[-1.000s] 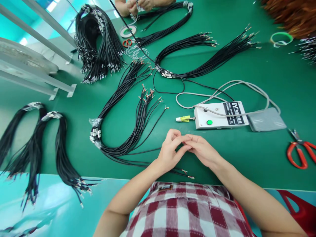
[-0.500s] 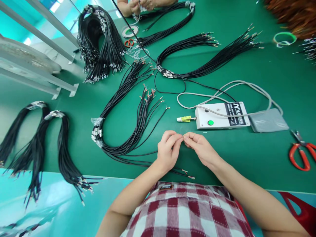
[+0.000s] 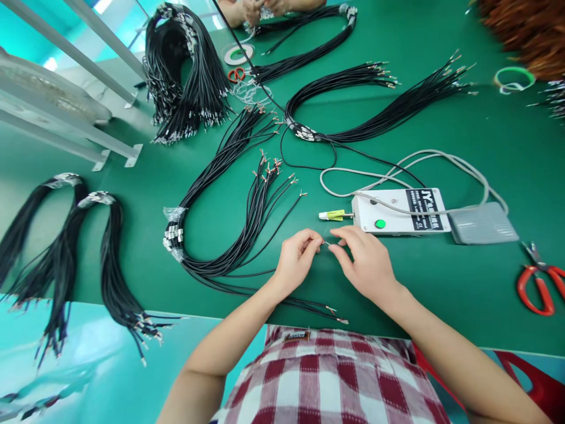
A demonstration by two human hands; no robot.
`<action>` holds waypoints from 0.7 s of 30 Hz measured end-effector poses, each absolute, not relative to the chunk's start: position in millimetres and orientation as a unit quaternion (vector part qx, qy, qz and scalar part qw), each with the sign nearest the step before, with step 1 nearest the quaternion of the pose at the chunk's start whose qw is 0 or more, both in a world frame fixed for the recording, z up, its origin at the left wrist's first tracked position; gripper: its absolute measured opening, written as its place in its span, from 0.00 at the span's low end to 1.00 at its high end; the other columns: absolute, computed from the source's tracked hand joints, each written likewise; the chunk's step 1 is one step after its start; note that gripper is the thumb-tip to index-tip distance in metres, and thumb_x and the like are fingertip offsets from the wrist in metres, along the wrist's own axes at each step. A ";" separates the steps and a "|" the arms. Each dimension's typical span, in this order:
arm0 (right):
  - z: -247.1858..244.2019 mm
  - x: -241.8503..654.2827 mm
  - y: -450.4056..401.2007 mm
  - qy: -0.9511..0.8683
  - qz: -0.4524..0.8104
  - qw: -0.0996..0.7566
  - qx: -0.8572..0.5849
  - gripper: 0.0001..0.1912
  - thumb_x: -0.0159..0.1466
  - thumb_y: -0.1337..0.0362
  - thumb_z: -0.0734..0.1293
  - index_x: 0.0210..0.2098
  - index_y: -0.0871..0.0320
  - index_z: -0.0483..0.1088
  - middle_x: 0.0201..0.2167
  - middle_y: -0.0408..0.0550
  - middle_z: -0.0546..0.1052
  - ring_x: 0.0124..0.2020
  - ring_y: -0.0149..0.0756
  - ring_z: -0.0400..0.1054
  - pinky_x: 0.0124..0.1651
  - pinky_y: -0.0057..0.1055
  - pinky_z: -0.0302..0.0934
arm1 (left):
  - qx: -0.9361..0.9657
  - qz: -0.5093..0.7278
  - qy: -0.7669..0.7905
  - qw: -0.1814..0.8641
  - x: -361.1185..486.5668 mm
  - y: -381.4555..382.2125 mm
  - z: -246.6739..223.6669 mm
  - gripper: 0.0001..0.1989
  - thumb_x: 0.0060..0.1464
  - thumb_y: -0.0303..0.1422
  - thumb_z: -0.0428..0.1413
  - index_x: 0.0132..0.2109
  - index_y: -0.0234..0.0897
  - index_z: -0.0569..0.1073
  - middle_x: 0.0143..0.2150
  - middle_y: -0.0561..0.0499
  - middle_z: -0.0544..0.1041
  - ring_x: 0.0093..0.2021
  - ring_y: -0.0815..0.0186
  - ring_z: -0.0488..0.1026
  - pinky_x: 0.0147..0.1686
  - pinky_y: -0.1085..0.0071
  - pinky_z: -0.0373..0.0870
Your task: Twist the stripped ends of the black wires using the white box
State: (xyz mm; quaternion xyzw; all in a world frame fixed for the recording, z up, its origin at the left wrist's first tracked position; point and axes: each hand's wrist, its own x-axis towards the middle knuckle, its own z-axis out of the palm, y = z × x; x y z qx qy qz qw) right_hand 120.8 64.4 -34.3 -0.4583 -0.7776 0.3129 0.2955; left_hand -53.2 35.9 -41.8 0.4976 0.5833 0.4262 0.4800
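My left hand point(image 3: 296, 257) is closed in a pinch on the end of a black cable; thin stripped wires point(image 3: 325, 242) poke out past its fingertips. That cable runs back toward a curved bundle of black cables point(image 3: 229, 270), bound with clear film at its bend. My right hand point(image 3: 364, 259) is just to the right, thumb and forefinger parted beside the wire tips, with nothing visible between them. Just beyond the hands lies a white box point(image 3: 388, 211) with a green button and a yellow-and-white tip point(image 3: 332, 215) on its left side.
Red-handled pliers point(image 3: 539, 280) lie at the right, near a grey pedal point(image 3: 483, 224). More black cable bundles point(image 3: 188, 76) are at the back left and left edge. Across the table, a co-worker's hands point(image 3: 260, 9) handle something. Tape point(image 3: 238, 54) and orange-handled scissors point(image 3: 236, 75) lie near them.
My right hand has drawn away from the left fingertips and its fingers have parted. The wire ends now show between the hands. The whole view has shifted slightly.
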 end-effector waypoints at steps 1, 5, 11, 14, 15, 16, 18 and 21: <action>-33.2 120.8 65.1 -0.809 0.267 0.277 -0.445 0.12 0.71 0.57 0.63 0.47 0.55 0.74 0.47 0.53 0.79 0.42 0.44 0.71 0.46 0.39 0.56 | 0.497 0.422 0.574 0.494 -54.7 37.1 -40.9 0.10 0.63 0.36 0.54 0.34 0.36 0.72 0.29 0.53 0.71 0.30 0.69 0.68 0.32 0.74 0.65; -31.6 125.3 76.2 -0.905 0.141 0.210 -0.341 0.14 0.73 0.62 0.61 0.35 0.55 0.76 0.33 0.48 0.81 0.34 0.38 0.71 0.40 0.37 0.52 | 0.550 0.372 0.558 0.497 -60.0 36.4 -36.6 0.10 0.64 0.35 0.52 0.34 0.36 0.71 0.29 0.53 0.70 0.30 0.69 0.66 0.32 0.74 0.63; -32.1 135.6 91.6 -0.934 0.080 0.278 -0.209 0.09 0.72 0.69 0.63 0.38 0.57 0.75 0.36 0.40 0.83 0.35 0.30 0.72 0.38 0.34 0.53 | 0.640 0.374 0.536 0.403 -62.1 28.6 -39.6 0.10 0.66 0.32 0.50 0.37 0.37 0.73 0.34 0.50 0.74 0.36 0.67 0.69 0.40 0.72 0.66; -28.9 131.0 98.2 -0.927 0.001 0.264 -0.266 0.06 0.71 0.67 0.65 0.39 0.57 0.75 0.38 0.42 0.83 0.39 0.34 0.72 0.39 0.36 0.51 | 0.580 0.402 0.564 0.428 -64.4 37.1 -46.4 0.10 0.64 0.34 0.52 0.35 0.37 0.71 0.29 0.53 0.71 0.29 0.69 0.66 0.32 0.74 0.64; -27.6 128.8 101.6 -0.922 -0.028 0.251 -0.292 0.05 0.71 0.67 0.66 0.41 0.57 0.75 0.40 0.43 0.83 0.41 0.36 0.72 0.40 0.37 0.51 | 0.553 0.409 0.574 0.444 -66.0 42.0 -48.0 0.10 0.64 0.34 0.52 0.34 0.37 0.71 0.28 0.54 0.69 0.27 0.70 0.65 0.29 0.74 0.62; -26.6 126.6 105.5 -0.918 -0.053 0.237 -0.315 0.05 0.70 0.66 0.66 0.42 0.58 0.75 0.41 0.44 0.83 0.42 0.38 0.71 0.41 0.38 0.51 | 0.530 0.414 0.583 0.455 -67.9 47.4 -48.9 0.09 0.63 0.35 0.53 0.34 0.36 0.70 0.26 0.55 0.68 0.26 0.71 0.64 0.27 0.75 0.61; -25.5 123.1 113.8 -0.915 -0.087 0.198 -0.341 0.05 0.69 0.67 0.67 0.43 0.59 0.75 0.42 0.46 0.82 0.43 0.40 0.70 0.42 0.39 0.50 | 0.507 0.418 0.596 0.463 -72.1 58.2 -48.5 0.09 0.62 0.35 0.53 0.34 0.36 0.70 0.25 0.56 0.67 0.24 0.72 0.63 0.25 0.76 0.59; -26.2 119.9 123.2 -0.921 -0.111 0.133 -0.348 0.04 0.68 0.67 0.68 0.42 0.61 0.74 0.40 0.49 0.81 0.42 0.43 0.68 0.43 0.40 0.50 | 0.513 0.403 0.602 0.461 -77.1 71.3 -45.4 0.09 0.60 0.35 0.54 0.33 0.36 0.70 0.25 0.56 0.67 0.24 0.72 0.63 0.25 0.76 0.59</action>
